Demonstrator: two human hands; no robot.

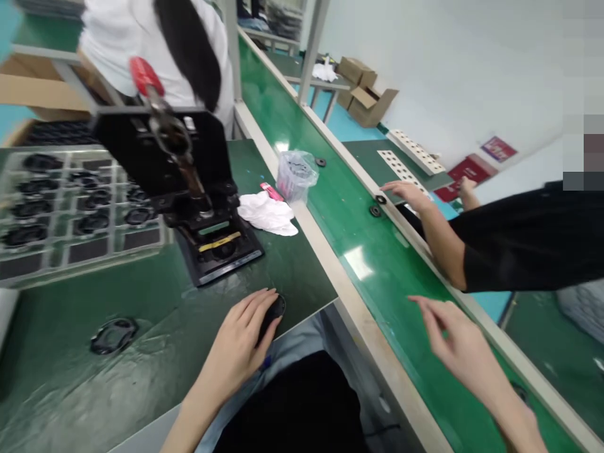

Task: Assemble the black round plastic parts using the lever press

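My left hand (245, 330) is closed around a round black plastic part (276, 308) at the front edge of the green work table (189, 321). The fingers cover most of that part. Over the green conveyor belt (325, 207), my right hand (455, 336) is stretched out with nothing visible in it, its index finger pointing left. Beyond my left hand stands a black clamp fixture (226, 248) with a red handle (145, 77), its hinged plate tilted up. Another black part (114, 335), ring-shaped with an open centre, lies flat on the table to the left.
A tray (113, 236) of black parts sits at the left. Near the belt are a white cloth (267, 212) and a lined plastic cup (295, 176). Small black rings (375, 211) lie on the belt near a co-worker's hand (408, 192). Another person (155, 38) sits ahead.
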